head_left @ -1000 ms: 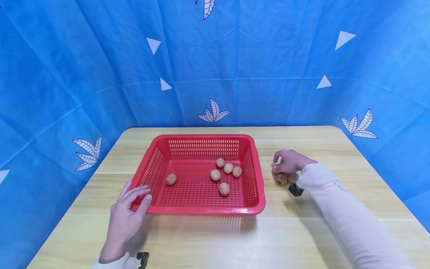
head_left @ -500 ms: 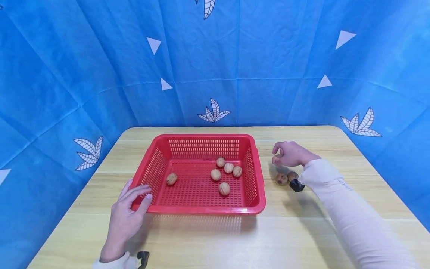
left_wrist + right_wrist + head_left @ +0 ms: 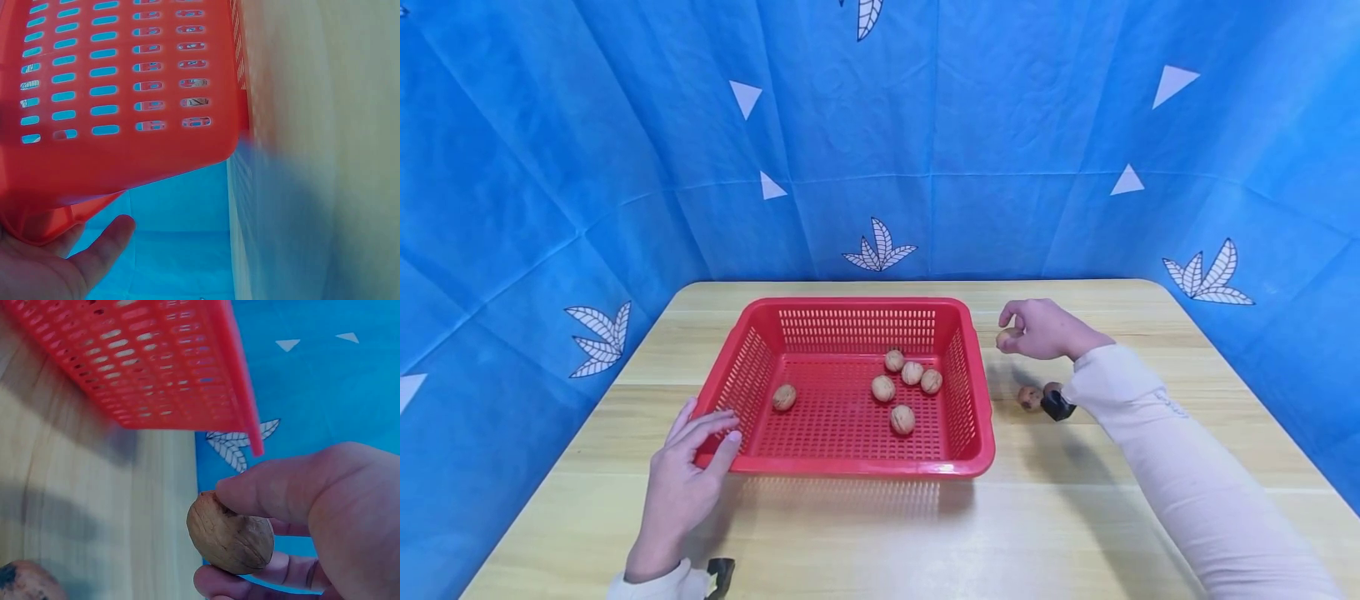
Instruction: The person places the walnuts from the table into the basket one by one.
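My right hand (image 3: pixel 1047 329) pinches a walnut (image 3: pixel 230 532) between thumb and fingers, raised above the table to the right of the red basket (image 3: pixel 850 468). In the right wrist view the basket's outer wall stands beyond the walnut. My left hand (image 3: pixel 688 475) rests at the basket's near left corner, its fingers loosely extended over the rim; the left wrist view shows fingers (image 3: pixel 106 250) beside that rim. Inside the basket lie several walnuts, one walnut (image 3: pixel 784 397) on the left and the others, such as this walnut (image 3: pixel 902 419), towards the right.
On the table (image 3: pixel 850 542), below the right hand, sit two more nuts, a dark-spotted walnut (image 3: pixel 1029 397) and another partly hidden by the black wrist camera (image 3: pixel 1057 405). A blue patterned curtain (image 3: pixel 880 142) hangs behind and at both sides of the table.
My right hand has lifted a walnut from the group on the table and moved it up, away from me and slightly left. The left hand and basket stay in place.
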Demonstrator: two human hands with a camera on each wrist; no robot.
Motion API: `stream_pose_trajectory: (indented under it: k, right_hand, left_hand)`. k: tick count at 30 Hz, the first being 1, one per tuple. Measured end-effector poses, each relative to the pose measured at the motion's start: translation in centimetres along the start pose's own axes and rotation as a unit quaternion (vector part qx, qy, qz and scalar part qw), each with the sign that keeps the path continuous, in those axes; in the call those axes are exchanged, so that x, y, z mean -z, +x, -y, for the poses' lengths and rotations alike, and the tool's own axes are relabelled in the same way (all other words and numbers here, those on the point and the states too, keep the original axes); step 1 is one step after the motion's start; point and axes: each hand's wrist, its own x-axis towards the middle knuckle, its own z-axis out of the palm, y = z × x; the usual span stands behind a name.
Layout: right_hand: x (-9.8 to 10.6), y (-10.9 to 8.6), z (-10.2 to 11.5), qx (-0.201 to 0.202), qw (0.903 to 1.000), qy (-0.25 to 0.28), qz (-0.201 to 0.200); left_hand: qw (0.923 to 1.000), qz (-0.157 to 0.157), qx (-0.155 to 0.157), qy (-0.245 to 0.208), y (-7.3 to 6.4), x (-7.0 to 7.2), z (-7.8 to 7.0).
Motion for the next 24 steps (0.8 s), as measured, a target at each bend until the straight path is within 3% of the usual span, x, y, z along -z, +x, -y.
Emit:
stream_pose_trajectory:
  k: [6,24]
  right_hand:
    - [0.8,0.3,1.0,0.009,0.9997,-0.003,-0.023]
    - [1.8,1.6,4.5,0.022,0.9990,0.014,-0.035]
  left_hand:
    - [1.0000,0.003,0.003,-0.001,0.0,0.1,-0.1]
    - [0.9998,0.011,0.014,0.005,0.2,0.2,-0.4]
